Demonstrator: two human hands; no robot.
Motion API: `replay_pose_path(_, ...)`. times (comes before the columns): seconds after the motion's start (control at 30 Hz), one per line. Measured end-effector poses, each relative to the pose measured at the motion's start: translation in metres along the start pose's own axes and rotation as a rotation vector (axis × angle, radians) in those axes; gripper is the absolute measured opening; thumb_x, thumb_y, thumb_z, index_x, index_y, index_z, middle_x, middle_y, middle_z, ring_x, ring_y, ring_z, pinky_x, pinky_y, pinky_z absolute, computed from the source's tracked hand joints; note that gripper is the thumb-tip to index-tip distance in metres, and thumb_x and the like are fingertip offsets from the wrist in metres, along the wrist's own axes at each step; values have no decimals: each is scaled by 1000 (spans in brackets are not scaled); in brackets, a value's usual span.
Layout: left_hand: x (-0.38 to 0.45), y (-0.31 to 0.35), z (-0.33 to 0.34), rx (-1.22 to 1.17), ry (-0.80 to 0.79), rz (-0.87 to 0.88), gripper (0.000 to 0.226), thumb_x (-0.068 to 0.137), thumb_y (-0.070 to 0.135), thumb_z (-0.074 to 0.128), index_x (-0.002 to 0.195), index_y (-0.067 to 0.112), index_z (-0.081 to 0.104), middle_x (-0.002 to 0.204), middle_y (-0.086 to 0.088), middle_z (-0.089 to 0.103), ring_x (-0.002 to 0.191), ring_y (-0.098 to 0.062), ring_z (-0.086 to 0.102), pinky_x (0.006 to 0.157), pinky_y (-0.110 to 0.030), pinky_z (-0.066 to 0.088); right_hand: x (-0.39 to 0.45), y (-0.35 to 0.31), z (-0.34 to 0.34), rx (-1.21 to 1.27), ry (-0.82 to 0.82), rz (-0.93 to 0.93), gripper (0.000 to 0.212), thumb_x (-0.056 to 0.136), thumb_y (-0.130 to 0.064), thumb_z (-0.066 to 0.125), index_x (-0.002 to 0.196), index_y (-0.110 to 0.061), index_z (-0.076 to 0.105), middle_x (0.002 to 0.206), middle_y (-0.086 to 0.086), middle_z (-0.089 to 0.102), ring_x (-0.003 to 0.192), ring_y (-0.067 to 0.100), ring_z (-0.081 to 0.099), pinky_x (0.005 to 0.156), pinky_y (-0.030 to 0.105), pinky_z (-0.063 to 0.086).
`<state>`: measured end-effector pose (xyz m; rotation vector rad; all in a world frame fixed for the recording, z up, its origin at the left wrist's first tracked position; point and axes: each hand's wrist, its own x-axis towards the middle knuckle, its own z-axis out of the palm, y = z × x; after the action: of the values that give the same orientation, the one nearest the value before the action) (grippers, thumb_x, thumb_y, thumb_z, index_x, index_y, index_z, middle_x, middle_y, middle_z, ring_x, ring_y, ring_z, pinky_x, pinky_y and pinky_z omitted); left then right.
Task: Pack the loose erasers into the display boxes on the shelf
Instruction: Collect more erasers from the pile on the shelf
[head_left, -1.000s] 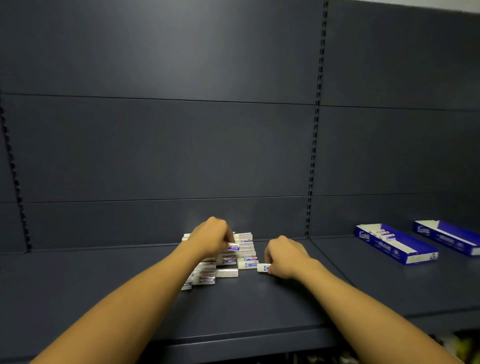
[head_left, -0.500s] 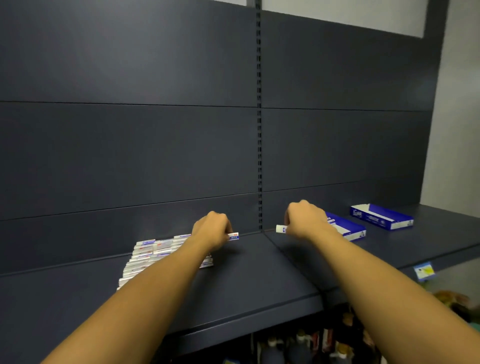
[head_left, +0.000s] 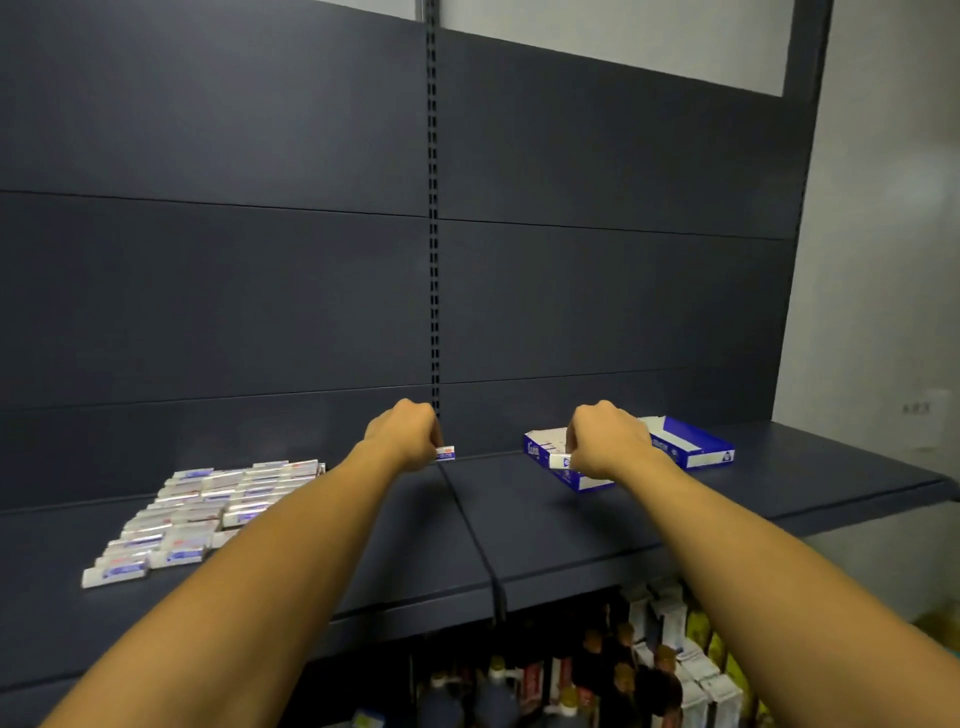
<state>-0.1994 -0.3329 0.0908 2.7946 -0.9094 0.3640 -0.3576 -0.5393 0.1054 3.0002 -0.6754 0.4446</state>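
While both arms reach out over the dark shelf (head_left: 545, 525), the left hand (head_left: 402, 435) has its fingers curled round one small white eraser (head_left: 447, 453), whose end pokes out to the right. Likewise, the right hand (head_left: 605, 440) pinches a second eraser (head_left: 560, 460) just above the near blue display box (head_left: 540, 454); another blue box (head_left: 696, 447) sits behind. Loose erasers (head_left: 202, 512) lie in rows at the shelf's left.
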Motion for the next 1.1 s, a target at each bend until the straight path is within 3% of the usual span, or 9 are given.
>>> replay_pose_path(0.07, 2, 18, 4, -7, 4, -9, 17, 89, 9, 65, 96, 19, 76, 92, 0, 65, 79, -22, 63, 63, -34, 52, 3, 17, -3, 29, 16, -3, 23, 84, -22, 72, 107, -21, 73, 108, 5, 70, 94, 26, 66, 76, 38, 57)
replay_pose_path(0.2, 9, 47, 13, -18, -15, -12, 20, 88, 8, 66, 101, 19, 76, 95, -1, 67, 81, -23, 66, 72, -39, 60, 9, 46, -2, 48, 23, -16, 25, 88, -24, 72, 113, -20, 72, 113, 5, 71, 101, 25, 67, 77, 35, 56)
replay_pose_path(0.4, 32, 82, 19, -14, -13, 23, 18, 91, 11, 65, 103, 18, 76, 97, -1, 69, 84, -21, 65, 76, -38, 60, 22, 78, 9, 77, 7, 6, 34, 88, -28, 74, 120, -18, 67, 119, 7, 69, 109, 27, 65, 84, 37, 58)
replay_pose_path(0.87, 139, 123, 56, -130, 21, 112, 16, 88, 30, 76, 99, 19, 77, 100, 2, 74, 86, -17, 67, 80, -41, 61, 123, 116, 24, 49, 53, -2, 15, 86, -24, 72, 101, -26, 76, 104, 1, 70, 93, 23, 66, 78, 37, 59)
replay_pose_path(1.1, 179, 129, 81, -147, 22, 139, 15, 93, 19, 69, 106, 18, 75, 109, -1, 73, 93, -18, 68, 78, -35, 60, 179, 116, 60, 123, 34, -39, 11, 88, -22, 72, 98, -23, 75, 101, 0, 72, 91, 19, 65, 73, 32, 56)
